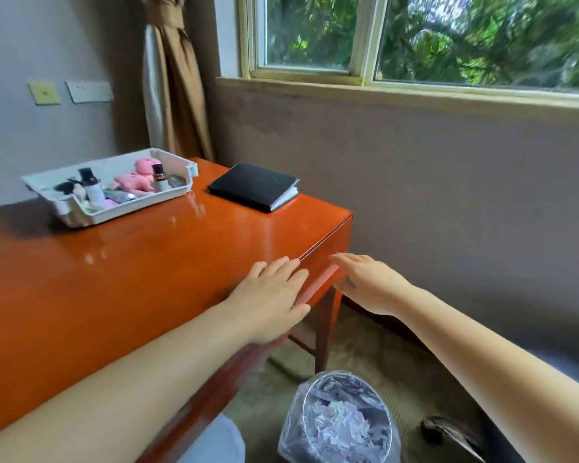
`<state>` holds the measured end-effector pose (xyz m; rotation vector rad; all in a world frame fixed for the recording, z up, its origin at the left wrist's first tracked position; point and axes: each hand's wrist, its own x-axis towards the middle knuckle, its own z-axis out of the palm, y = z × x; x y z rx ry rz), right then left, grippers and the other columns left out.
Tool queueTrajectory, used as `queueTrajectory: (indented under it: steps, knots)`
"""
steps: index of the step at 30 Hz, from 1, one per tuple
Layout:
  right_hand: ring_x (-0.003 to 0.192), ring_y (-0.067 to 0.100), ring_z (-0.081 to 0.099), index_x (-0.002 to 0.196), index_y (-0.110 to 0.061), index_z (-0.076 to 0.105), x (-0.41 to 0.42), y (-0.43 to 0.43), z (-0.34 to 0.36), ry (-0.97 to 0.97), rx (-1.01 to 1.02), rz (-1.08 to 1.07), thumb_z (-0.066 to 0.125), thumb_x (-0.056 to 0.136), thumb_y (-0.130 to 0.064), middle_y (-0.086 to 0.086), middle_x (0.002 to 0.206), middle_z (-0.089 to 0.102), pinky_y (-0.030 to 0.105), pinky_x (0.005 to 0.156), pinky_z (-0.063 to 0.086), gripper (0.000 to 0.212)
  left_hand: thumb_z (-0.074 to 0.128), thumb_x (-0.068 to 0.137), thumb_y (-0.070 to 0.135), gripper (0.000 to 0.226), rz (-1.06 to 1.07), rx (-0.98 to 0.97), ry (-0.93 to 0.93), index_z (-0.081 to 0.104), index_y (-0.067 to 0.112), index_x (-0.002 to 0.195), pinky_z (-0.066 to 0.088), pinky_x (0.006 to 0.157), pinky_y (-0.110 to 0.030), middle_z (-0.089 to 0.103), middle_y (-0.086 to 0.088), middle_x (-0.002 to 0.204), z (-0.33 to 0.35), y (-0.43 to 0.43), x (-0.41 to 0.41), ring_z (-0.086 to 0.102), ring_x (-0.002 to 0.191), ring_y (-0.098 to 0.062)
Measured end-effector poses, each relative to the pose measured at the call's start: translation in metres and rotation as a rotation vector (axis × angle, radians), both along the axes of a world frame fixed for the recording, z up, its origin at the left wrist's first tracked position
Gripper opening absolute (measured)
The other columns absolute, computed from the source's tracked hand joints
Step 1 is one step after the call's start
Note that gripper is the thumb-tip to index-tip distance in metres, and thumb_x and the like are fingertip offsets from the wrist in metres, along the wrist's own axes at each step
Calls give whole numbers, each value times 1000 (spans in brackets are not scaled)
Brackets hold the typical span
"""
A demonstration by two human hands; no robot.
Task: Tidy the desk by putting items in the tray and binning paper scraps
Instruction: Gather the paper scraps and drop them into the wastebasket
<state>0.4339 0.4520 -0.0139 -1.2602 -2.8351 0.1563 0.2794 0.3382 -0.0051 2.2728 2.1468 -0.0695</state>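
1. A glossy orange wooden desk (131, 279) stands under a window, seen from above by the person working at it.
2. A white tray (137, 203) sits at the back left of the desk. It holds two small bottles (91, 185), pink soft toys (132, 183) and some smaller things too blurred to name.
3. A black notebook (253, 185) lies closed on the desk, just right of the tray and apart from it. It looks like the one item not yet put away.
4. A bin (310, 392) with a clear liner stands on the floor below the desk's right front corner. Crumpled paper scraps (340, 417) lie inside it. No scraps show on the desk top, so the binning appears done.
5. The left hand (271, 295) lies flat on the desk near that corner, fingers straight, holding nothing.
6. The right hand (365, 282) hangs in the air just past the desk's end, fingers straight and spread, also holding nothing.
7. Judging from this, the task is nearly finished; only the notebook seems left to go into the tray.
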Motion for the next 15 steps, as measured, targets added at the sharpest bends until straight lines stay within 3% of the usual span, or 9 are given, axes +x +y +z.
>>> queueTrajectory:
  steps: [8, 15]
  knots:
    - [145, 17, 18, 150, -25, 17, -73, -66, 56, 22, 100, 248, 36, 99, -39, -4, 158, 20, 35, 115, 22, 56, 26, 99, 46, 61, 185, 74, 8, 5, 23, 152, 1, 119, -38, -2, 2, 161, 42, -88, -72, -6, 148, -15]
    - [145, 17, 17, 150, -26, 15, -162, -134, 61, 23, 85, 487, 37, 98, -39, -3, 158, 19, 36, 116, 20, 58, 26, 98, 49, 62, 440, 51, 16, 3, 28, 152, 0, 119, -37, -5, 5, 161, 52, -188, -139, -6, 148, -14]
